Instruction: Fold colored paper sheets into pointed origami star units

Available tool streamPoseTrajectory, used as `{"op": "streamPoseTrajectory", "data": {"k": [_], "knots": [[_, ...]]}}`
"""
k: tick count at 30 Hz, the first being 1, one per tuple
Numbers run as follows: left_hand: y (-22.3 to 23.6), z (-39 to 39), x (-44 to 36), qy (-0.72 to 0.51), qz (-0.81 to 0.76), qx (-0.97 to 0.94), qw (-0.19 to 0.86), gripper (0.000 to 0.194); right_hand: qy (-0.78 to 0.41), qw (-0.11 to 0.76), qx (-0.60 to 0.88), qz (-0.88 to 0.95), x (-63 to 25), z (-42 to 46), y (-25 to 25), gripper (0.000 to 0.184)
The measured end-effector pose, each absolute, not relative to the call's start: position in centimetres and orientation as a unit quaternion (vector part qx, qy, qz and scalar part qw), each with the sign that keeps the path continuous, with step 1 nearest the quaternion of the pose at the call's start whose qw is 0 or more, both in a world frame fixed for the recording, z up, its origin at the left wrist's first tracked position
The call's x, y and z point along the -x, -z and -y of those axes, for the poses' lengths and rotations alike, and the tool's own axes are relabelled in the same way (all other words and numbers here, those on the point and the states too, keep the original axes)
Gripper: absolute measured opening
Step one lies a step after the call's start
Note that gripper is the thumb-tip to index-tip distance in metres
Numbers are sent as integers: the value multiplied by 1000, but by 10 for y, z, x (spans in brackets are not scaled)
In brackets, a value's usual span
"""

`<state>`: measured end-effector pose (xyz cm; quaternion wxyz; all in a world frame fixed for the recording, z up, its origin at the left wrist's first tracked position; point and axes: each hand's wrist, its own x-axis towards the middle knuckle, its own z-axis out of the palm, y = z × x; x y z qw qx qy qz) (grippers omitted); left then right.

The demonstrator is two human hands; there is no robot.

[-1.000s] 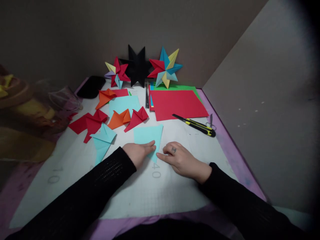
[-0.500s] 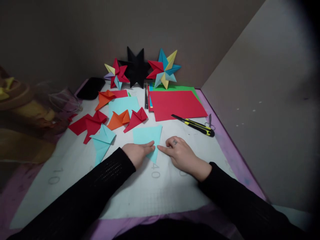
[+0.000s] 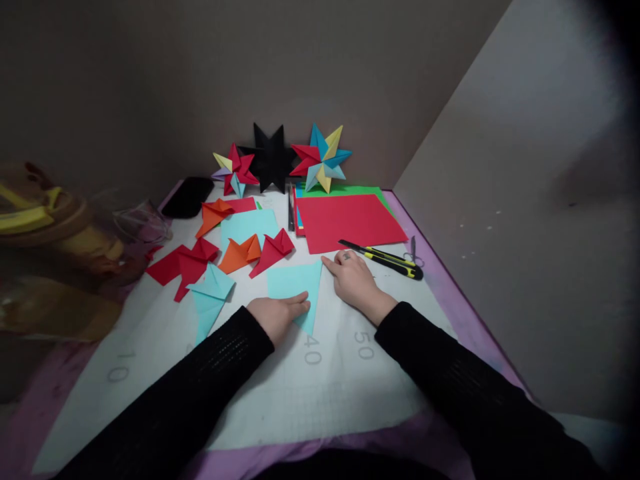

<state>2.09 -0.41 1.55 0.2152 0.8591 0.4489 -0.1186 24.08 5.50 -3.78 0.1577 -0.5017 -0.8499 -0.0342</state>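
Note:
A light blue paper triangle (image 3: pixel 295 283) lies on the white cutting mat (image 3: pixel 280 387). My left hand (image 3: pixel 277 315) rests flat on its lower left part, fingers stretched out together. My right hand (image 3: pixel 353 279) sits at the triangle's upper right corner. Its index finger points out and presses along the right edge, and the other fingers are curled under. Neither hand lifts the paper.
Folded red (image 3: pixel 187 261), orange (image 3: pixel 240 252) and blue (image 3: pixel 213 297) paper units lie to the left. A stack of coloured sheets, red on top (image 3: pixel 350 220), lies behind. A yellow-black utility knife (image 3: pixel 383 258) and small scissors (image 3: pixel 413 251) are right of my hand. Three paper stars (image 3: pixel 273 157) lean on the wall.
My right hand has slid up along the triangle's right edge from its lower tip to its upper corner. My left hand has stayed on the paper. The view has tilted slightly.

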Motion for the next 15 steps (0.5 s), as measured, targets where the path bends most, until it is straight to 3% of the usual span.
{"op": "streamPoseTrajectory", "data": {"k": [3, 5, 10, 15], "knots": [[-14, 3, -20, 109, -454, -856, 224, 66, -5, 237, 421, 876, -247, -43, 36, 47], [-12, 3, -19, 109, -456, -854, 227, 65, -59, 245, 317, 914, -250, -33, 31, 41], [-12, 1, -19, 114, -446, -856, 234, 62, -161, 142, 195, 957, -246, -17, 15, 34], [-15, 1, -20, 119, -442, -855, 246, 62, -198, 98, 163, 962, -243, -14, 10, 36]]}}
